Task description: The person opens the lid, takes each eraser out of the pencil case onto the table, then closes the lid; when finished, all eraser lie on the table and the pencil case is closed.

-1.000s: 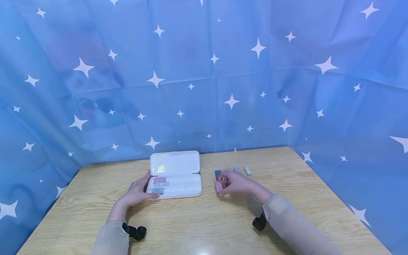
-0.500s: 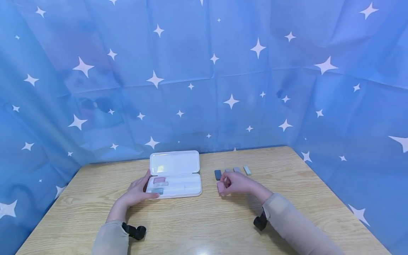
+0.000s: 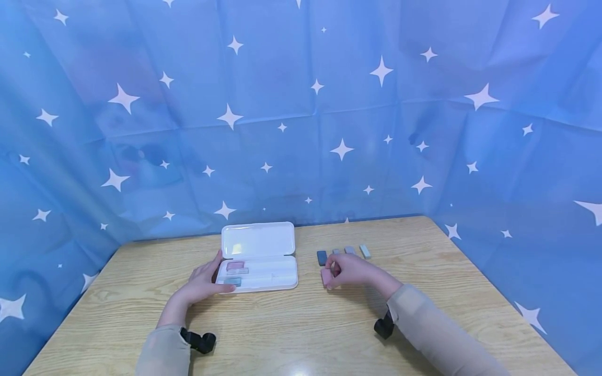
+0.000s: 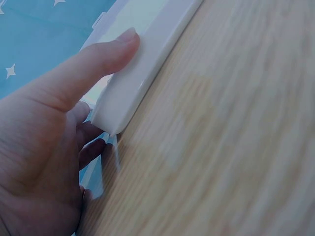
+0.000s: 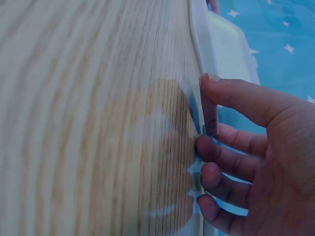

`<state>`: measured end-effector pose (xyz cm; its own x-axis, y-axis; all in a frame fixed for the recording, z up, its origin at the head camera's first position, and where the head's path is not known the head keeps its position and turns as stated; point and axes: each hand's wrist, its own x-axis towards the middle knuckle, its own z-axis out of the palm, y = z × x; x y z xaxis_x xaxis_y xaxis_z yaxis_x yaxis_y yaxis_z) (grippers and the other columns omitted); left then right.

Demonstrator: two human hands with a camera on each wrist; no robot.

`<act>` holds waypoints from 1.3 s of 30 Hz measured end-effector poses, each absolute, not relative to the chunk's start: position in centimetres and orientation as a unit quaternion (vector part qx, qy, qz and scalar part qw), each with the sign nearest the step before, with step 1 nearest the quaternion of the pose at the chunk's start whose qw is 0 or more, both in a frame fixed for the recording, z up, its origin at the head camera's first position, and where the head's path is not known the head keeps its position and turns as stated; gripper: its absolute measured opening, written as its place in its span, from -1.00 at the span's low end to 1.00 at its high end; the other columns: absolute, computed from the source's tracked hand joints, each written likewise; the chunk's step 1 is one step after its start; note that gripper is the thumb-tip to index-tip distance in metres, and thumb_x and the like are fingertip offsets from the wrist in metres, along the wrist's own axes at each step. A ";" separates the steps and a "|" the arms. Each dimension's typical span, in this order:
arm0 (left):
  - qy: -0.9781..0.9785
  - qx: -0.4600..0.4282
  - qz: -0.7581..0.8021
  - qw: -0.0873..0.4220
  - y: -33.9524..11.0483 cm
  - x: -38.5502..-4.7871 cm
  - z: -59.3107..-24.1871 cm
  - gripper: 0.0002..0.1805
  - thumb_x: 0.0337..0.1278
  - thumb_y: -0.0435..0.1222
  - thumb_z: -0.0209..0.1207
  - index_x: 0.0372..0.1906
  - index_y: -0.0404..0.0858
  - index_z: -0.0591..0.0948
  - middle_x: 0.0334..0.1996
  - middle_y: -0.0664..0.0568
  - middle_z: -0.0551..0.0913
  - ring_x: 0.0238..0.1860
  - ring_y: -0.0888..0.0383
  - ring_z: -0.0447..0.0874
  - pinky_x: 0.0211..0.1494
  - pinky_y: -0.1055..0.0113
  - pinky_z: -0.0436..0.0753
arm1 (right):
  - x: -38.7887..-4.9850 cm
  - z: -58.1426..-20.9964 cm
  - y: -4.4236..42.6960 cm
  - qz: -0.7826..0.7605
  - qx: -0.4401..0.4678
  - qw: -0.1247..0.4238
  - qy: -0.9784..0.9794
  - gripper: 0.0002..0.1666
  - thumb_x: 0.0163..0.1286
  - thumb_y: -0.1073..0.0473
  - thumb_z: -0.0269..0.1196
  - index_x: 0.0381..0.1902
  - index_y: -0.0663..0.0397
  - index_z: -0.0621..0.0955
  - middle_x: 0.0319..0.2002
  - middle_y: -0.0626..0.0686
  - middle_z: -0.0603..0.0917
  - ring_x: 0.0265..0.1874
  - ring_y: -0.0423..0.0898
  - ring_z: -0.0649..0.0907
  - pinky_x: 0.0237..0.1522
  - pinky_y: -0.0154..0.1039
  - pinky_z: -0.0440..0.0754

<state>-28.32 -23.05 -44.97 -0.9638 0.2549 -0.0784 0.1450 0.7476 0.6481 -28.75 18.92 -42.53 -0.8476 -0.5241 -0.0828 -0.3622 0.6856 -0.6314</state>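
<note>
A white case (image 3: pixel 275 282) lies with its lid raised on the left half of the table; pink, clear and teal pieces sit in its left part. Gripping the case's left end is my left hand (image 3: pixel 199 284), thumb on the front rim, as the left wrist view also shows on the white case (image 4: pixel 142 59). My right hand (image 3: pixel 352 270) pinches a pink block (image 3: pixel 325 277) between thumb and fingers, right of the case. In the right wrist view the block (image 5: pixel 208 110) stands on edge under the thumb.
Behind the right hand lie a dark blue block (image 3: pixel 322 258), a grey-purple block (image 3: pixel 349 250), a small grey piece partly hidden by the hand, and a pale green block (image 3: pixel 365 251). A blue star-patterned curtain (image 3: pixel 282 156) hangs behind the table.
Over the last second my right hand has shifted the pink block slightly to the right and down. My left hand and the case have not moved.
</note>
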 end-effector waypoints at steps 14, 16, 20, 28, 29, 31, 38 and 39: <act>0.933 0.109 0.334 0.078 -23.2 -28.3 -45.0 0.29 -0.11 0.14 0.40 0.56 -0.18 -0.17 0.48 -0.36 -0.04 0.41 -0.38 -0.13 0.34 -0.32 -0.02 | -29.0 -42.6 18.7 -0.293 -0.254 0.130 0.913 -0.57 0.07 0.11 0.50 -0.15 0.08 0.57 -0.52 -0.06 0.56 -0.56 -0.17 0.47 -0.45 -0.21 0.46; 0.933 0.109 0.335 0.078 -23.1 -28.3 -44.9 0.29 -0.11 0.14 0.40 0.56 -0.18 -0.17 0.48 -0.36 -0.04 0.41 -0.38 -0.14 0.34 -0.32 -0.02 | -29.0 -42.6 18.6 -0.289 -0.255 0.129 0.914 -0.56 0.07 0.11 0.50 -0.15 0.08 0.57 -0.52 -0.06 0.56 -0.55 -0.17 0.47 -0.45 -0.21 0.46; 0.932 0.109 0.336 0.078 -23.1 -28.3 -44.8 0.28 -0.11 0.13 0.39 0.56 -0.19 -0.17 0.48 -0.36 -0.05 0.41 -0.39 -0.15 0.34 -0.32 -0.03 | -29.0 -42.5 18.6 -0.289 -0.253 0.130 0.914 -0.57 0.07 0.13 0.50 -0.15 0.09 0.56 -0.51 -0.05 0.56 -0.55 -0.17 0.46 -0.44 -0.20 0.46; 0.933 0.110 0.333 0.078 -23.0 -28.3 -44.8 0.28 -0.11 0.13 0.39 0.56 -0.19 -0.16 0.48 -0.36 -0.04 0.41 -0.39 -0.14 0.34 -0.32 -0.03 | -28.7 -41.3 18.4 -0.268 -0.248 0.147 0.919 -0.56 0.13 0.14 0.45 -0.06 0.08 0.55 -0.51 -0.08 0.55 -0.57 -0.18 0.44 -0.46 -0.25 0.43; 0.933 0.112 0.333 0.076 -23.0 -28.3 -44.9 0.28 -0.10 0.13 0.39 0.56 -0.20 -0.16 0.48 -0.36 -0.03 0.41 -0.39 -0.13 0.34 -0.32 -0.03 | -28.7 -41.0 18.2 -0.263 -0.248 0.148 0.920 -0.58 0.16 0.14 0.42 -0.05 0.08 0.55 -0.52 -0.09 0.54 -0.58 -0.19 0.43 -0.47 -0.25 0.42; 0.933 0.114 0.332 0.073 -23.0 -28.4 -44.9 0.28 -0.11 0.13 0.39 0.56 -0.20 -0.16 0.47 -0.36 -0.02 0.41 -0.39 -0.13 0.34 -0.32 -0.03 | -28.9 -40.3 17.8 -0.261 -0.254 0.153 0.919 -0.62 0.20 0.17 0.37 -0.05 0.10 0.55 -0.54 -0.09 0.52 -0.58 -0.19 0.44 -0.46 -0.26 0.41; 0.932 0.110 0.337 0.076 -23.1 -28.3 -45.0 0.28 -0.12 0.13 0.40 0.56 -0.18 -0.16 0.48 -0.35 -0.04 0.42 -0.38 -0.15 0.35 -0.32 -0.03 | -29.9 -38.2 14.8 -0.274 -0.290 0.210 0.893 -0.53 0.29 0.16 0.32 0.12 0.18 0.52 -0.46 0.09 0.65 -0.56 0.05 0.70 -0.29 -0.19 0.54; 0.932 0.110 0.338 0.078 -23.1 -28.3 -45.0 0.29 -0.12 0.13 0.40 0.56 -0.18 -0.17 0.48 -0.35 -0.05 0.42 -0.38 -0.15 0.35 -0.32 -0.03 | -30.1 -38.0 14.2 -0.267 -0.301 0.209 0.891 -0.54 0.30 0.16 0.31 0.13 0.16 0.52 -0.44 0.08 0.65 -0.54 0.03 0.71 -0.26 -0.19 0.55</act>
